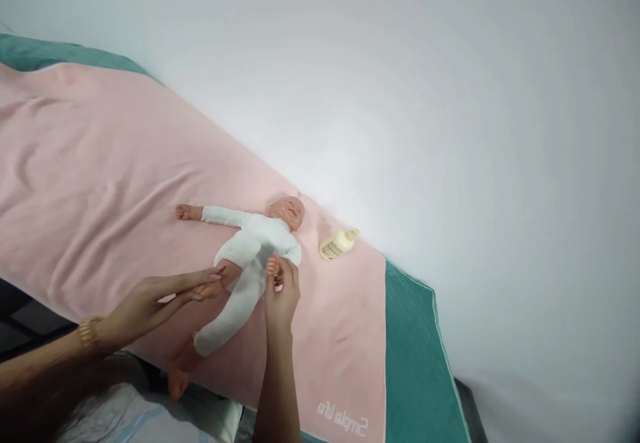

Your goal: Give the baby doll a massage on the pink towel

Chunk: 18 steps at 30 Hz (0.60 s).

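A baby doll (265, 233) in a white bodysuit lies on its back on a pink cloth, its head towards the wall. My left hand (155, 296), with a bracelet at the wrist, rests along the doll's bare lower leg and foot. Its fingers are stretched out, and the thumb is apart from them, near the foot. At the doll's other side, the fingers and thumb of my right hand (283, 293) pinch the doll's small hand (273, 266). One doll arm reaches out to the left, and its other leg, in white, stretches towards me.
A pale yellow bottle (337, 244) stands beside the doll's head, near the wall (450, 129). The pink cloth (340, 336), with printed lettering at its near corner, lies over a green cover (415, 343). A dark piece of furniture (25, 316) shows at the left edge.
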Each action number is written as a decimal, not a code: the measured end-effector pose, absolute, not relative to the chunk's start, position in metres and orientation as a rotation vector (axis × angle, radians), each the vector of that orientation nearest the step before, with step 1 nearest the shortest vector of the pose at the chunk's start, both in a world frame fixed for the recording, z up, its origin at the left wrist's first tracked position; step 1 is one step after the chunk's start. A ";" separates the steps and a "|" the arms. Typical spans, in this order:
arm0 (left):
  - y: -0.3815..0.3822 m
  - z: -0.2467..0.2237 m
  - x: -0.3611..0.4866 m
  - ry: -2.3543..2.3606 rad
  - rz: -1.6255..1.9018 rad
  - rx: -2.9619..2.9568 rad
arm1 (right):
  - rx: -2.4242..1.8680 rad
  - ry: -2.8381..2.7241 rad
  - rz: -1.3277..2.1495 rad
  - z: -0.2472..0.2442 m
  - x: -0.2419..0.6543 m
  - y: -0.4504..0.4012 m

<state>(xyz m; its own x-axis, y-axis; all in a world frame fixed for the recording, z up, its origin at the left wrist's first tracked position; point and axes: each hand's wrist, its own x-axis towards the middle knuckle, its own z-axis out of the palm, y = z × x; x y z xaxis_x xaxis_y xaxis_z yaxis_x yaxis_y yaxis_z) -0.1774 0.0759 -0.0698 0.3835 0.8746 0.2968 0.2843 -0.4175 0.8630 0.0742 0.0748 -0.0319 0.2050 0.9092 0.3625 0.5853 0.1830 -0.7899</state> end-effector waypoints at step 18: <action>0.067 -0.061 -0.180 0.723 0.888 1.958 | -1.627 -0.618 0.560 -0.054 0.158 0.050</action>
<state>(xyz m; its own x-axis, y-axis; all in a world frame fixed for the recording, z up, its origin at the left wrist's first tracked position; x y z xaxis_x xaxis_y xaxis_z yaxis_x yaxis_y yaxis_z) -0.1801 0.0668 -0.0609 0.5816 0.7520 0.3103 0.1518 -0.4750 0.8668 0.1582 0.0497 -0.0540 0.7391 0.6734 -0.0148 0.0811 -0.1108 -0.9905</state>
